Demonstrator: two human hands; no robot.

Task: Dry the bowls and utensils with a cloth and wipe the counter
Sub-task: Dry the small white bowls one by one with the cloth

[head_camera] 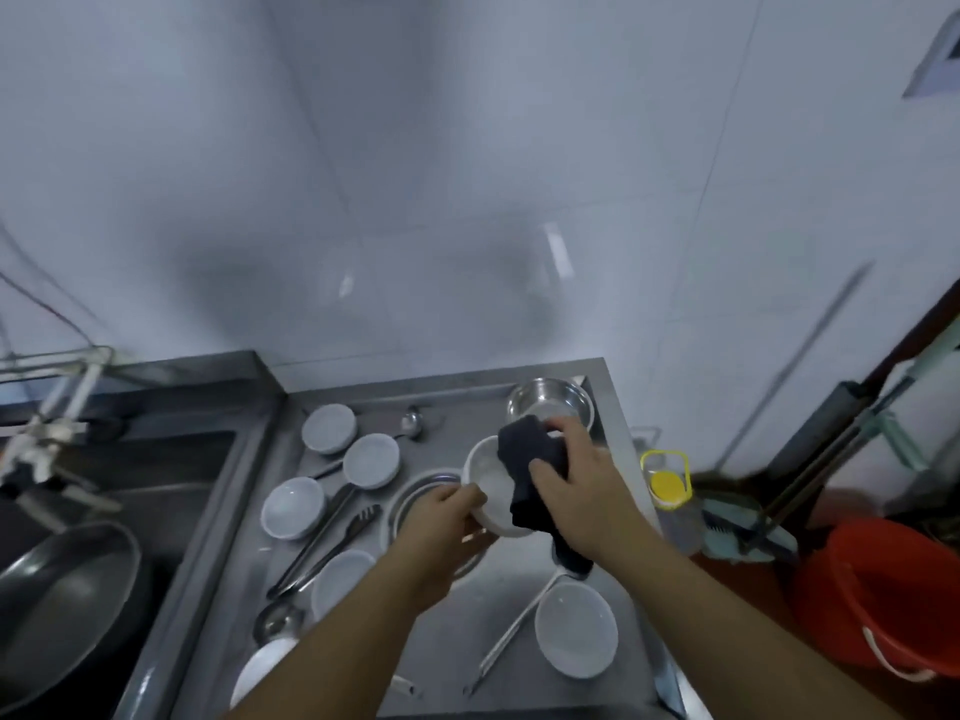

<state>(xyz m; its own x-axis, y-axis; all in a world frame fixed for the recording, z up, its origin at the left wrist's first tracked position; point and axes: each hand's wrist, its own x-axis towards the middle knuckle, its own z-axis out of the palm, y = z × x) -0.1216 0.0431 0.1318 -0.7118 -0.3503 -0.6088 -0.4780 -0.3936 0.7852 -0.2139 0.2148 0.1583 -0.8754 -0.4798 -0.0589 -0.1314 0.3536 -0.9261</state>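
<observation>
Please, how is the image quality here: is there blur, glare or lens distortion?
Head view: soft all over, with motion blur on the right hand and the dark cloth; two glare streaks on the tiled wall; wide-angle bending curves the counter edges; the red bucket is smeared.

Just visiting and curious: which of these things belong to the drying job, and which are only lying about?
In the job: dark cloth, white bowl being dried, other white bowls, metal bowl, tongs, ladle, counter.
Lying about: red bucket, yellow-capped bottle, pan in sink.
</observation>
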